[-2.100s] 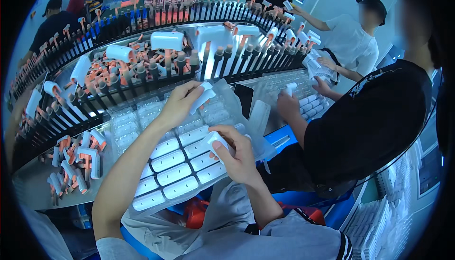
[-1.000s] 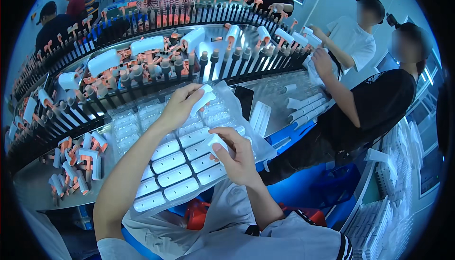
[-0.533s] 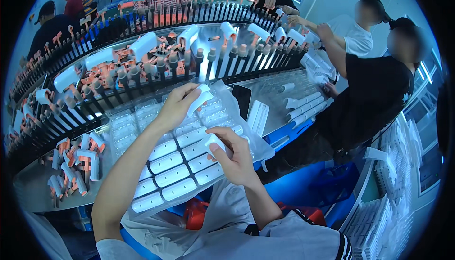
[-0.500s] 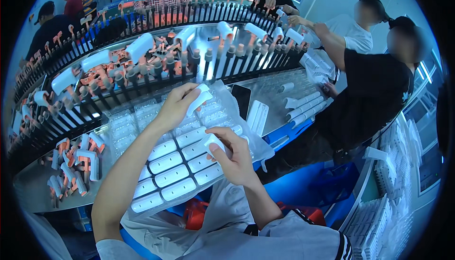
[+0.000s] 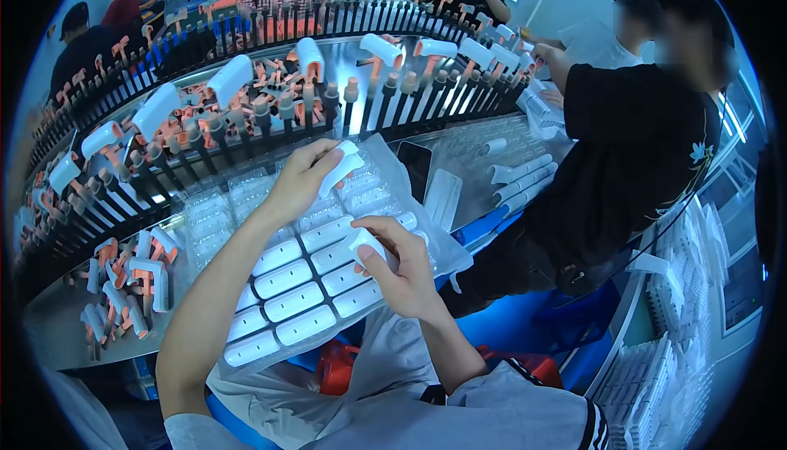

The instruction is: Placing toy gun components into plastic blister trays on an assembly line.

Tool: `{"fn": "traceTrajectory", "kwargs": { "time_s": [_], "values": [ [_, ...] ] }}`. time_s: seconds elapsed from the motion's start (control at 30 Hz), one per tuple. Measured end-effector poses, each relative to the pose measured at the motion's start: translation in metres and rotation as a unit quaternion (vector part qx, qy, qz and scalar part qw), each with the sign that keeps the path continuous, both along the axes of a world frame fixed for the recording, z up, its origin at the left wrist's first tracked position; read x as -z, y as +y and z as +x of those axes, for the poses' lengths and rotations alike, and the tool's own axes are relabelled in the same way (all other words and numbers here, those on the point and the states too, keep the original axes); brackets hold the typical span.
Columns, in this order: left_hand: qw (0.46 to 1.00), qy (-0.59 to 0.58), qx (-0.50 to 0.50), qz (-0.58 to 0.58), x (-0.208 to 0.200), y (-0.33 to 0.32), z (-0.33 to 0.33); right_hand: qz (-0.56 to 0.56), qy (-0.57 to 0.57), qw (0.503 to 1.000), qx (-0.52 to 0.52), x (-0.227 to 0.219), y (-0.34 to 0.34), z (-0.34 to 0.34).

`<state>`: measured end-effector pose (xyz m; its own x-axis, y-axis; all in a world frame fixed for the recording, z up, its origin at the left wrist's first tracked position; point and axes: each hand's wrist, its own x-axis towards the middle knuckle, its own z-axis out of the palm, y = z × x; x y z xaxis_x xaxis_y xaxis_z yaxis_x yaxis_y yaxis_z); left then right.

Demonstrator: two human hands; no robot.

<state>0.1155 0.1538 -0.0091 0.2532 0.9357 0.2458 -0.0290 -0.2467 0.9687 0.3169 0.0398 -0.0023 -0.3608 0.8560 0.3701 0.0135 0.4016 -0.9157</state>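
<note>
1. Line of black pegs (image 5: 330, 111): beyond both hands, many of its pegs topped with white covers or orange bits. Compared with half a second ago, those white covers sit further left.
2. Co-worker in black (image 5: 631, 138): to the right of the right hand, now leaning closer to the pegs than earlier and overlapping the person in white behind.
3. Plastic tray (image 5: 209, 219): beneath the left forearm, with clear pockets nearest the left hand and rows of white covers (image 5: 306, 326) left of and below the right hand.
4. Pile of orange-and-white parts (image 5: 160, 282): on the table, well to the left of the left hand.
5. Left hand (image 5: 305, 175): over the far part of the tray, pinching one white piece (image 5: 343, 167) between thumb and fingers, about where it was earlier.
6. Right hand (image 5: 398, 274): beside the filled rows, curled round another white piece (image 5: 361, 243), thumb on top; grip and place nearly match the earlier frame.
7. Both held pieces look light, stiff and smooth, so probably a little slippery and easy to scuff. A light pinch across the long sides, near the middle, should suit them.
</note>
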Motion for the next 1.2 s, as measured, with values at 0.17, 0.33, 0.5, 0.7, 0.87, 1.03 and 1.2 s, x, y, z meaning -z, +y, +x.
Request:
{"fn": "traceTrajectory", "kwargs": {
  "time_s": [0.17,0.33,0.5,0.7,0.87,1.03,1.2],
  "values": [
    [1.0,0.005,-0.003,0.003,0.0021,0.0014,-0.0005,-0.005,0.001,1.0,0.003,0.0007,-0.0002,-0.0004],
    [1.0,0.013,-0.003,0.005,0.0009,0.0005,-0.0011,-0.009,-0.004,1.0,0.002,-0.0006,-0.0013,-0.0009],
    [1.0,0.013,0.001,0.005,0.0029,0.0019,-0.0012,-0.004,-0.003,1.0,0.003,0.0013,-0.0009,-0.001],
    [1.0,0.012,-0.004,-0.004,0.0002,-0.0004,0.0001,0.001,-0.005,1.0,0.002,0.0026,-0.0002,0.0001],
    [1.0,0.007,0.004,-0.009,-0.0013,-0.0012,0.0,0.007,0.001,1.0,-0.003,0.0032,0.0004,0.0007],
    [1.0,0.004,0.002,-0.003,0.0015,0.0013,-0.0003,0.011,-0.003,1.0,-0.003,0.0042,0.0014,0.0014],
    [1.0,0.004,0.009,-0.003,0.0005,0.0003,-0.0011,0.009,0.001,1.0,-0.002,0.0035,0.0,0.0004]
  ]
}}
